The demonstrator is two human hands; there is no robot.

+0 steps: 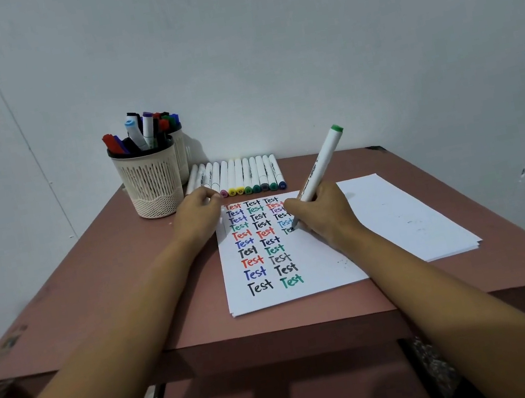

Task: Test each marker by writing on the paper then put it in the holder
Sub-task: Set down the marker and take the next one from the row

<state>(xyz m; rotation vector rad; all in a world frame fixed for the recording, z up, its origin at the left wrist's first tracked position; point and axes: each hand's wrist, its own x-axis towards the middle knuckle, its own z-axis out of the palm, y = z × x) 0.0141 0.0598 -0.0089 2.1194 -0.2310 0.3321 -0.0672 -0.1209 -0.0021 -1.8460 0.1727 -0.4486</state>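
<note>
Green-ended marker (321, 164) was gripped by right hand (321, 215), tip on paper (388, 212) | left hand (196, 218) lay curled at paper's edge, its hold unclear | risk: writing palm might smear fresh ink.

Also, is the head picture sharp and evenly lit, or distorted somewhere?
Head view: soft even light, no glare; the rear holder casts a faint shadow on the wall; the wide lens stretches both forearms; the writing on the paper is sharp.

Green-capped marker (321, 163) in right hand (323, 214) — tip on paper (395, 211); left hand (196, 218) curled at paper's corner
</note>
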